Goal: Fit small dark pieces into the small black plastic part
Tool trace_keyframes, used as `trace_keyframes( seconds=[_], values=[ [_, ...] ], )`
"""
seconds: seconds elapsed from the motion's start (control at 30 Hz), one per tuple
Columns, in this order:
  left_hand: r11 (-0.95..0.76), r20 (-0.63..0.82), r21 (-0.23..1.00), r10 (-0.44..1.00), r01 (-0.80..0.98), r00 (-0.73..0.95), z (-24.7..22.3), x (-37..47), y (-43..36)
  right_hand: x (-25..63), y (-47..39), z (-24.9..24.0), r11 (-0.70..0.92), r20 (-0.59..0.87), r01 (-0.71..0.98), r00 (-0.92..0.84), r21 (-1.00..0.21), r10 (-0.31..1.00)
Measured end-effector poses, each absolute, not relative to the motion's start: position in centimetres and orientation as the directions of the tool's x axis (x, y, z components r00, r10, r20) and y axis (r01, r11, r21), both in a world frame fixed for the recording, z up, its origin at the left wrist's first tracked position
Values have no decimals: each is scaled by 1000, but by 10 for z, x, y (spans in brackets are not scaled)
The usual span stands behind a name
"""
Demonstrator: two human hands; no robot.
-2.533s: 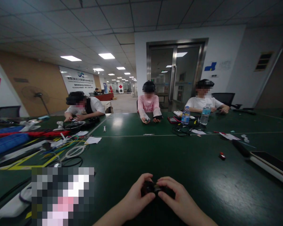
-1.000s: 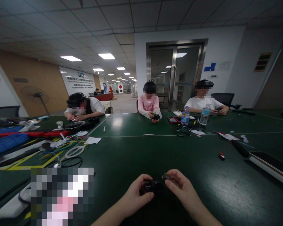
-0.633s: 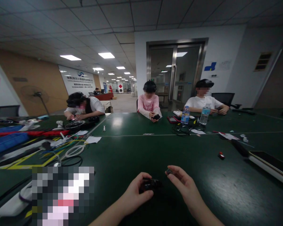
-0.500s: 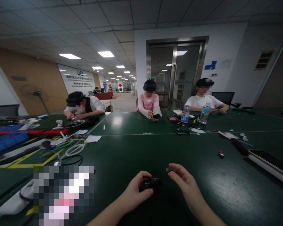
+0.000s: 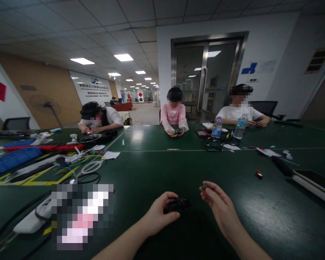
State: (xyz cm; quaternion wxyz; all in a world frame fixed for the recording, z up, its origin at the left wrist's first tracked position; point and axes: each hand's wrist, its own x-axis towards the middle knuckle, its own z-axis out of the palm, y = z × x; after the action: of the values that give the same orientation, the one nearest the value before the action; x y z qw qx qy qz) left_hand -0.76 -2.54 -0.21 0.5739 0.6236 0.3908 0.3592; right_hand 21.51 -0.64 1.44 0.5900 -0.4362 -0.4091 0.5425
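Note:
My left hand is closed around the near end of a dark, glossy, rounded object, fist-sized, low over the green table. Its shape is too dark to name the kind. To the right of it, a small grey piece sits pinched between the thumb and fingertips of my right hand. A gap separates the piece from the dark object.
To the left lie a white power strip, coiled cables and a blue tray. A small red item and a large phone-like slab are at right. Bottles stand farther back; three people sit across the table.
The view has shifted slightly, so the scene sits a little farther right. My right hand has lifted its small piece slightly; the left keeps its hold. The person opposite has opened their hands.

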Motion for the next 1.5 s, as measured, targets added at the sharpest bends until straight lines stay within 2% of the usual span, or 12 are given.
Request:
trace_keyframes(
  seconds=[0.23,0.5,1.17,1.5],
  values=[
    [-59,42,998,892,23,450,-1,-6,-25,213,-6,15,26,-13,-351,109,-936,994],
    [-62,27,996,897,64,442,3,-7,-27,216,-6,15,29,-11,-323,122,-946,992],
    [-7,8,1000,881,-5,474,3,-4,-26,214,-5,11,19,-8,-259,105,-966,994],
    [-4,-7,1000,884,24,467,8,-5,-27,213,-5,6,13,5,-216,35,-976,999]
  ],
)
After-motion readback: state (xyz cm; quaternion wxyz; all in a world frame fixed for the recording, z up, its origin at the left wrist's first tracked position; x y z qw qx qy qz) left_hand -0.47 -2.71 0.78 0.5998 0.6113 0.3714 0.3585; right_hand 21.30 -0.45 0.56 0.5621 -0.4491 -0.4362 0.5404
